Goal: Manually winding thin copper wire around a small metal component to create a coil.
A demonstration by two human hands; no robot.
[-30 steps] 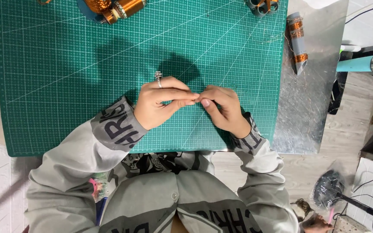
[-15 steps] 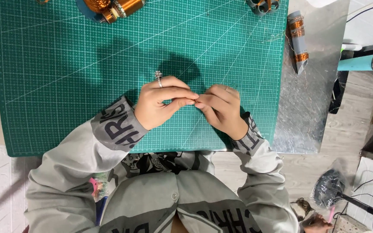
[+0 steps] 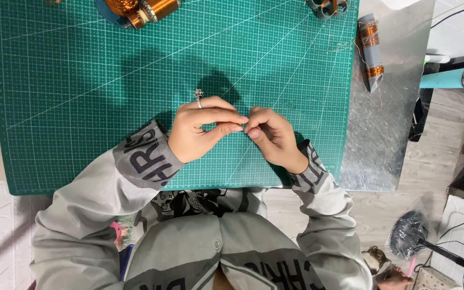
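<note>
Both hands meet over the near middle of the green cutting mat (image 3: 81, 80), fingertips pressed together. The left hand (image 3: 202, 131) has its thumb and forefinger drawn into a narrow pinch, the other fingers curled loosely above, and it wears a ring (image 3: 198, 95) with a small clustered head on one finger. The right hand (image 3: 269, 134) mirrors it, thumb and forefinger pinched tight, its tips touching those of the left.

Whatever sits between the two pinches is too small or too thin to make out (nothing shows past the fingertips, and no wire can be traced from them), so what the hands hold cannot be told; only the grip itself is plain, just above the mat's grid lines and near its front edge.

Both arms are in grey sleeves (image 3: 140, 158) with dark printed cuffs. At the mat's far edge lie copper wire coils (image 3: 146, 8) on orange spools, well apart from the hands, and a dark round part (image 3: 328, 6) sits further right. On the bare metal tabletop (image 3: 388, 139) beside the mat lies a grey tube wound with two bands of copper wire (image 3: 370, 53). A teal cylinder (image 3: 449, 79) juts out beyond the table's right edge.
</note>
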